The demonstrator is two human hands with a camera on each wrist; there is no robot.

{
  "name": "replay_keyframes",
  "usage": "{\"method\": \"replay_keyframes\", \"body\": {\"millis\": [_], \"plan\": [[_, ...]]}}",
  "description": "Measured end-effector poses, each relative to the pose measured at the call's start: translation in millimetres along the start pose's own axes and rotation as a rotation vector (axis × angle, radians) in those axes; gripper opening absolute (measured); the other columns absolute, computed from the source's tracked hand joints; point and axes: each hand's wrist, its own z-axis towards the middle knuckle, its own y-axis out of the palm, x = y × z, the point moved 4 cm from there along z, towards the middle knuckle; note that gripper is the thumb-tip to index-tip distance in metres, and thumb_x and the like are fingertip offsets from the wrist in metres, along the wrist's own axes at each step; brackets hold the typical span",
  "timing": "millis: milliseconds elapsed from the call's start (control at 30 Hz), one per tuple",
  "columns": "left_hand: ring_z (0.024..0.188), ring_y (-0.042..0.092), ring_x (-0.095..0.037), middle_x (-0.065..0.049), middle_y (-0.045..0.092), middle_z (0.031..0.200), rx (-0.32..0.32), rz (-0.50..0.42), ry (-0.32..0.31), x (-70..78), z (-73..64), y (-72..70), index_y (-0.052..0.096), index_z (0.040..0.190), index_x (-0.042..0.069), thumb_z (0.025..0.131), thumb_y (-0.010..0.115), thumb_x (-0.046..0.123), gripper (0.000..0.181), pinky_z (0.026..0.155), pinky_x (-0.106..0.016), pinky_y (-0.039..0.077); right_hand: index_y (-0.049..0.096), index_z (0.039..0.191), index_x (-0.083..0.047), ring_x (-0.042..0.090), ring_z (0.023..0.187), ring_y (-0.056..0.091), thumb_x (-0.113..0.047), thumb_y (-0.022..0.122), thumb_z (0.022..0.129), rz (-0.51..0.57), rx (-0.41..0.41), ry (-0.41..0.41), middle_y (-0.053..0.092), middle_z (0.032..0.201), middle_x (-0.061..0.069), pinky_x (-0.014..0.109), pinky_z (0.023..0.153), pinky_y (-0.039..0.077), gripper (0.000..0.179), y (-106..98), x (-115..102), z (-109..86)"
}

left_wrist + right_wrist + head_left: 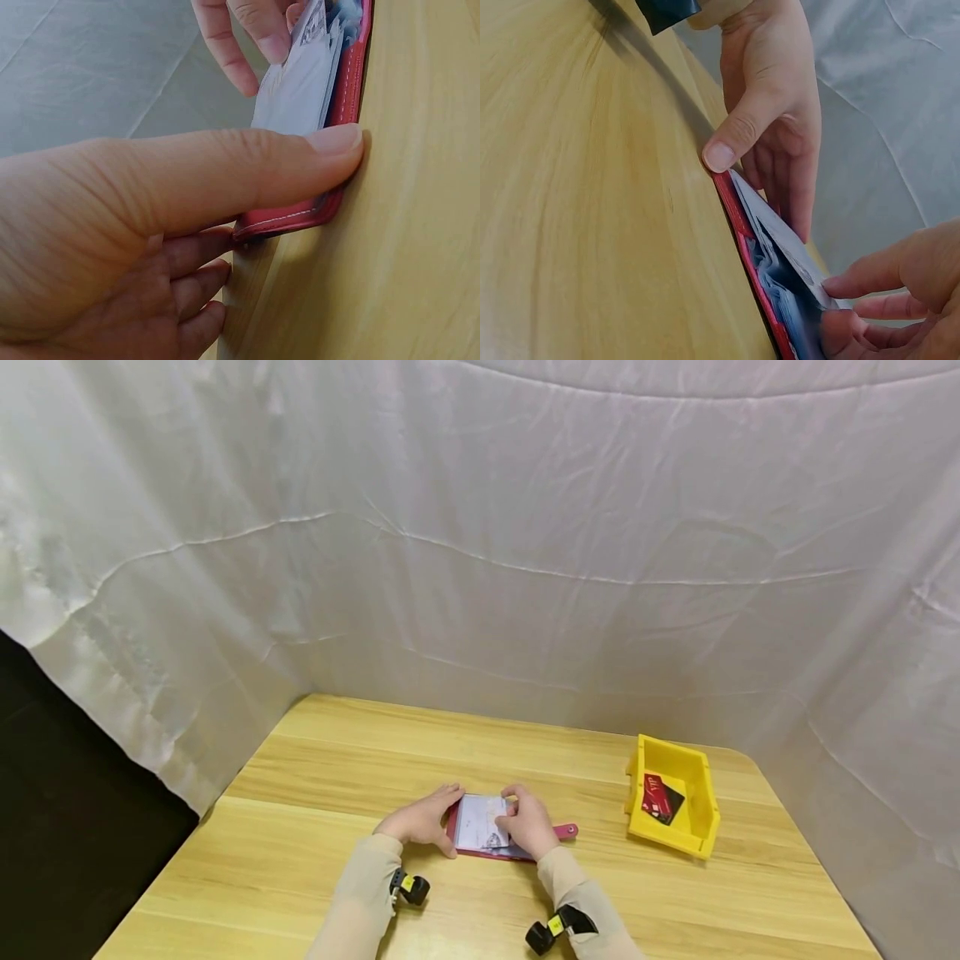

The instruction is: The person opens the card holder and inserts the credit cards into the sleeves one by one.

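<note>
A red card holder (pixel 452 827) lies opened flat on the table, with white stitching along its edge and a stack of clear plastic sleeves (pixel 769 266) inside. My left hand (pixel 423 818) grips its left end, thumb at the near edge and fingers at the far side. On the right, my right hand (pixel 531 823) pinches the edge of a whitish sleeve page (pixel 474 820) between thumb and fingers. That page is lifted slightly off the stack in the right wrist view. A pink snap strap (pixel 566 832) sticks out past my right hand.
A yellow bin (pixel 708 814) stands at the right of the wooden table (pixel 315 827). Inside it lie a red card (pixel 656 797) and a dark card (pixel 677 803). Pale cloth (pixel 525 543) hangs behind and beside the table.
</note>
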Motion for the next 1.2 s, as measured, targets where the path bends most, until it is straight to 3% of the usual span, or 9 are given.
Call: {"method": "replay_keyframes", "body": {"millis": [400, 833, 1200], "plan": [[0.151, 0.014, -0.038, -0.021, 0.020, 0.161, -0.005, -0.001, -0.007, -0.9, 1.2, -0.9, 0.027, 0.152, -0.002, 0.067, 0.087, 0.012, 0.105, 0.123, -0.052, 0.017, 0.055, 0.121, 0.006, 0.012, 0.054, 0.054, 0.008, 0.064, 0.079, 0.076, -0.032, 0.007, 0.050, 0.079, 0.006, 0.026, 0.045, 0.055, 0.043, 5, -10, -2.3], [0.151, 0.014, -0.039, -0.022, 0.020, 0.161, 0.001, -0.002, -0.006, -0.7, 0.6, -0.7, 0.027, 0.151, -0.003, 0.067, 0.087, 0.012, 0.104, 0.123, -0.053, 0.017, 0.052, 0.125, 0.008, 0.015, 0.061, 0.063, 0.008, 0.054, 0.090, 0.220, -0.073, 0.017, 0.061, 0.093, 0.018, 0.030, 0.054, 0.060, 0.035, 1, -8, -8.5], [0.150, 0.016, -0.040, -0.023, 0.022, 0.160, 0.014, 0.000, -0.008, 0.4, -0.1, -0.4, 0.029, 0.150, -0.004, 0.067, 0.087, 0.014, 0.103, 0.123, -0.054, 0.019, 0.052, 0.127, 0.006, 0.016, 0.066, 0.062, 0.008, 0.054, 0.090, 0.250, -0.089, 0.043, 0.060, 0.097, 0.019, 0.031, 0.057, 0.061, 0.037, 4, -11, -10.1]]}}
